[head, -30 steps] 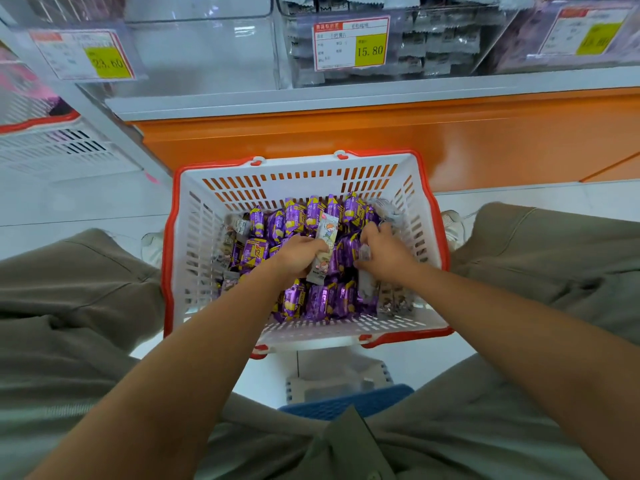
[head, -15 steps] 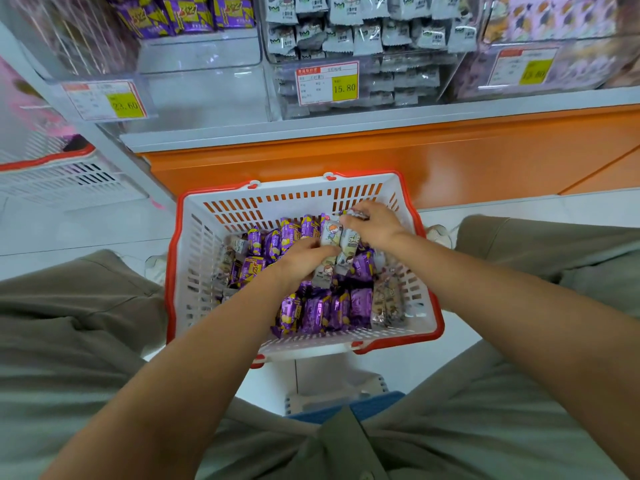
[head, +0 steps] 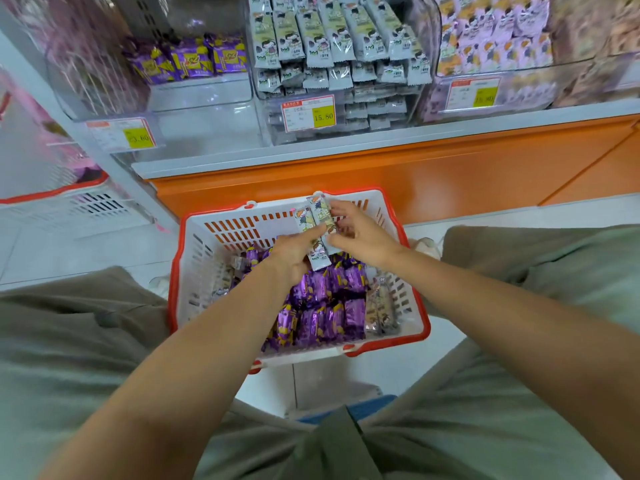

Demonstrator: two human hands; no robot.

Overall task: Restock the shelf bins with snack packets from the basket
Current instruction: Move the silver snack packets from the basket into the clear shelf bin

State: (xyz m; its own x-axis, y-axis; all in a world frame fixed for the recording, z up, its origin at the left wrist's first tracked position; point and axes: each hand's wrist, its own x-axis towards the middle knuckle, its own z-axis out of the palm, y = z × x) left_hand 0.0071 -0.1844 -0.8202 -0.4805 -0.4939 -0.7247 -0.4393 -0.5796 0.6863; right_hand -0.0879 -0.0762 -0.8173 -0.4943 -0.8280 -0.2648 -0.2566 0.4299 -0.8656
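As our left hand (head: 291,263) and right hand (head: 363,233) have risen to the basket's (head: 221,237) far edge, both pinch grey packets (head: 320,221); we judge the grey bin (head: 374,131) comes next.

A basket (head: 221,244) sits on the floor between a seated person's knees, just in front of the shelf base (head: 381,168). Snack packets (head: 325,306) lie heaped inside it. Above its far side the left hand (head: 294,252) and right hand (head: 362,233) meet, gripping two long packets (head: 317,225) between them. Behind and above, the left bin (head: 201,95), middle bin (head: 332,46) and right bin (head: 491,39) stand side by side. A second basket (head: 69,202) lies far left.
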